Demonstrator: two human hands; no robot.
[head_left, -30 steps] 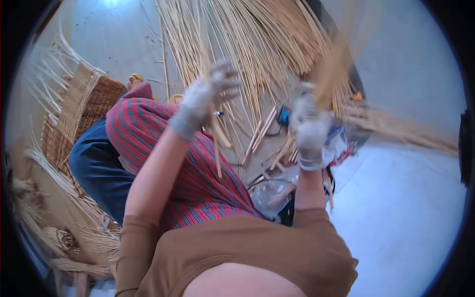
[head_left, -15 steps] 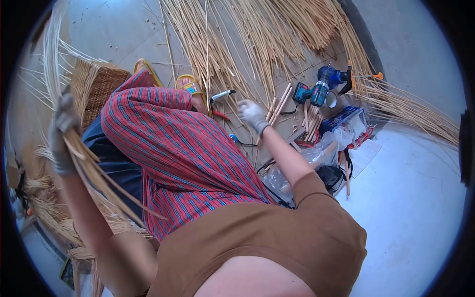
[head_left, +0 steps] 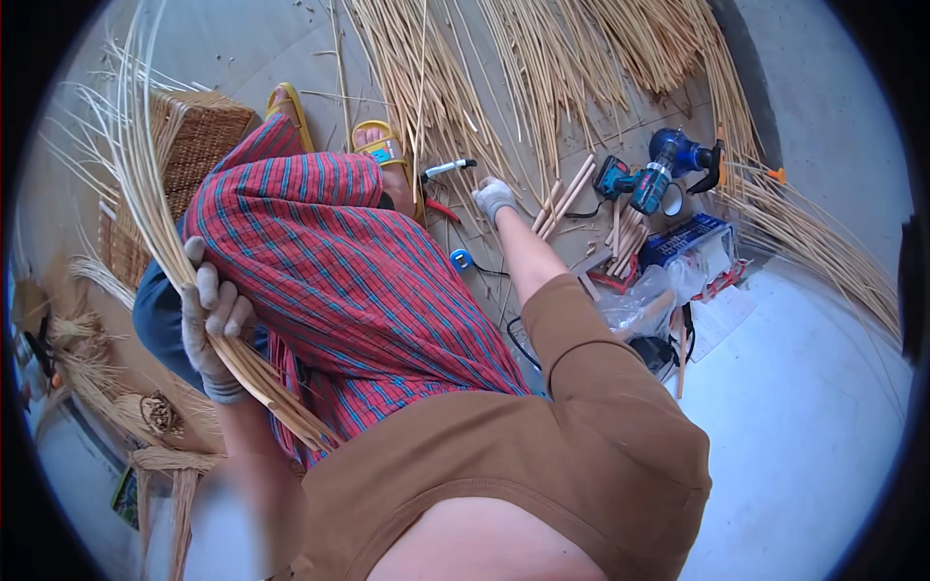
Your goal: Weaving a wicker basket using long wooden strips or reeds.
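In the head view, we see the left hand [head_left: 218, 324] wrapped around a bundle of pale strips [head_left: 171, 250]. Half a second ago it was farther out to the left, with the lower ends fanned apart; now those ends lie closer together, reaching the waist across the left edge of the striped cloth [head_left: 320, 232]. The upper ends pass in front of the woven basket [head_left: 199, 140].

Our right hand [head_left: 495, 197] stays low over the floor [head_left: 291, 44], beyond the cloth's right edge, between the white-handled tool [head_left: 448, 168] and the short sticks [head_left: 566, 198]. Its fingers look curled; we cannot tell whether they pinch anything. We judge the bundle better gathered, with one hand managing it.
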